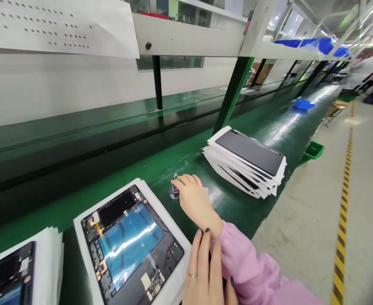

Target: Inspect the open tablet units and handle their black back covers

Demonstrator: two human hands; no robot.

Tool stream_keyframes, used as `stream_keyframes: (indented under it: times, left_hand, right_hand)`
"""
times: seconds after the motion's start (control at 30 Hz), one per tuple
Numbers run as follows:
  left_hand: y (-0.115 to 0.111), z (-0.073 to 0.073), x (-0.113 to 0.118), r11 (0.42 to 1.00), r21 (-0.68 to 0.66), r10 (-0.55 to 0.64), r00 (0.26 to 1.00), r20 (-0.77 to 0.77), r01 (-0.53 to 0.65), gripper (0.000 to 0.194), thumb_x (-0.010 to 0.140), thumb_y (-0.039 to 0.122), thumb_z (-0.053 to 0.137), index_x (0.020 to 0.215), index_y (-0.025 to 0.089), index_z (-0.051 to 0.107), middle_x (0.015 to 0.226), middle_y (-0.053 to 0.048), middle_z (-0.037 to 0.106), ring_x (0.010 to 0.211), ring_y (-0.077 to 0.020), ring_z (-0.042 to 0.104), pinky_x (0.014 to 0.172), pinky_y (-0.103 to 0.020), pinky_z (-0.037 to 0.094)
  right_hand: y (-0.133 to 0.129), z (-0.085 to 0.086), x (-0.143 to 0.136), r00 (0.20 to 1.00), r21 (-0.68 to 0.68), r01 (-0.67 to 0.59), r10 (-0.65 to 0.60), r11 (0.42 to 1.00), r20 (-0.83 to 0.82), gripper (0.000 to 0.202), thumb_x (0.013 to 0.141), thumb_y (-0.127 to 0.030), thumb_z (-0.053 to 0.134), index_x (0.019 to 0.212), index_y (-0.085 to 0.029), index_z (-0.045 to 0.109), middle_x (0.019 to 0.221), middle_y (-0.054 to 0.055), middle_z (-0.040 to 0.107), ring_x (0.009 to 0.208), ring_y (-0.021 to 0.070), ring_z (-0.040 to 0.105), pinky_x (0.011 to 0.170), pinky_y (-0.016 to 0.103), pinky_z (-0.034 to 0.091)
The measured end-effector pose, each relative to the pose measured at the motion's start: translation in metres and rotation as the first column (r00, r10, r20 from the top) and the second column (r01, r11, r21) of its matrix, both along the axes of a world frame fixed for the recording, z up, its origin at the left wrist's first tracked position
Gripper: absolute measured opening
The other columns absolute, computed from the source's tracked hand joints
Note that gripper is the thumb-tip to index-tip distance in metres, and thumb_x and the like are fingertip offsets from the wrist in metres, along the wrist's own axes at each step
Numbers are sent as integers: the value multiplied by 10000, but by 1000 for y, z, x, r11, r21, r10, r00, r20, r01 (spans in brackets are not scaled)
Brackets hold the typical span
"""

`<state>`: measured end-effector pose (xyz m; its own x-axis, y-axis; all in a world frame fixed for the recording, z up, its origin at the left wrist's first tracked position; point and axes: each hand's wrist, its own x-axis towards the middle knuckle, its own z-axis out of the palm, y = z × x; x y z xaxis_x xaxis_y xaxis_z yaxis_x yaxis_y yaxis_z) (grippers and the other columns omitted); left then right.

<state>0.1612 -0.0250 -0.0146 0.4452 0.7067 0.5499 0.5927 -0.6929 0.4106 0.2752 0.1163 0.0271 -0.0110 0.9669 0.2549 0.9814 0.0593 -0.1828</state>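
My right hand (194,199), in a pink sleeve, reaches over the green bench with its fingers curled down. Its fingertips are at a small clear round tag (174,192) with a dark printed patch and a thin loop; they seem to pinch it, and the thumb is hidden. Close below, my left hand (203,271) has its fingers stretched out, their tips at the right wrist and cuff. To the left lies an opened tablet (132,241), its inside facing up with a shiny blue film over the middle, on a stack of white sheets (78,226).
Another opened tablet (11,275) lies on white sheets at the lower left. A stack of dark tablet covers (250,150) layered with white sheets stands to the right. Green posts (233,91) rise from the bench. Farther off are a blue tray (303,104) and a green bin (313,150).
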Motion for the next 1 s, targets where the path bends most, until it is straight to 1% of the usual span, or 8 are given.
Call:
stream_keyframes:
  times: [0.1, 0.2, 0.3, 0.43, 0.53, 0.7, 0.9, 1.0]
  left_hand:
    - [3, 0, 17, 999, 39, 31, 999, -17, -30, 524, 849, 24, 437, 1362, 73, 534, 1419, -163, 603, 1402, -285, 470, 1034, -392, 559]
    - [-1, -6, 19, 999, 37, 3, 1000, 26, -4, 524, 825, 15, 444, 1331, 85, 557, 1322, -131, 671, 1322, -264, 546, 1019, -373, 564]
    - [-9, -13, 24, 999, 41, -4, 991, 135, -1, 446, 772, 56, 482, 1172, 156, 653, 1197, -118, 716, 1186, -278, 634, 950, -367, 600]
    - [-14, -15, 27, 997, 59, -54, 978, 199, 43, 400, 726, 78, 500, 1068, 190, 675, 1120, -113, 726, 1101, -280, 672, 910, -370, 621]
    - [-13, -11, 24, 997, 49, -57, 990, 128, 51, 462, 747, 79, 490, 1172, 170, 647, 1216, -138, 703, 1132, -290, 672, 911, -383, 626]
    - [-15, -8, 20, 998, 7, 62, 998, -10, -61, 553, 810, 49, 459, 1353, 103, 548, 1389, -209, 614, 1144, -275, 690, 797, -306, 652]
    - [-17, -9, 18, 998, 56, 35, 997, 76, -39, 433, 852, 55, 452, 1254, 110, 602, 1193, -121, 731, 1121, -243, 679, 921, -334, 600]
    - [-14, -4, 17, 996, 51, 66, 997, 48, -69, 461, 869, 44, 431, 1307, 82, 569, 1281, -142, 685, 1264, -265, 585, 997, -379, 555]
  right_hand:
    - [1, 4, -5, 1000, -2, 19, -19, 1000, 8, 445, 855, 55, 460, 1108, -202, 720, 1205, 111, 726, 1201, 299, 595, 1125, 517, 373]
    - [3, 4, -3, 999, -3, 37, -37, 999, 26, 415, 870, 38, 460, 1116, -184, 710, 1206, 135, 718, 1201, 319, 587, 1133, 556, 347]
    - [5, 4, -3, 998, -14, 51, -50, 999, 42, 390, 867, 26, 483, 1124, -167, 703, 1194, 158, 716, 1204, 337, 580, 1138, 583, 327]
    - [4, 6, -5, 997, -30, 47, -45, 998, 56, 380, 864, 22, 485, 1104, -168, 711, 1197, 148, 713, 1228, 334, 562, 1165, 576, 289]
    - [1, 5, -6, 996, -39, 55, -52, 998, 67, 378, 869, 20, 477, 1080, -180, 718, 1207, 143, 710, 1227, 331, 564, 1170, 582, 275]
    - [-2, 5, -7, 994, -55, 64, -59, 996, 89, 353, 867, 5, 496, 1076, -169, 722, 1213, 158, 711, 1269, 361, 543, 1170, 613, 250]
    - [-5, 6, -9, 992, -76, 68, -60, 995, 110, 373, 868, 14, 480, 1091, -158, 725, 1197, 155, 717, 1271, 375, 547, 1167, 626, 256]
    - [-5, 7, -11, 991, -82, 64, -54, 995, 124, 381, 862, 11, 480, 1116, -136, 723, 1214, 175, 713, 1290, 393, 536, 1167, 647, 253]
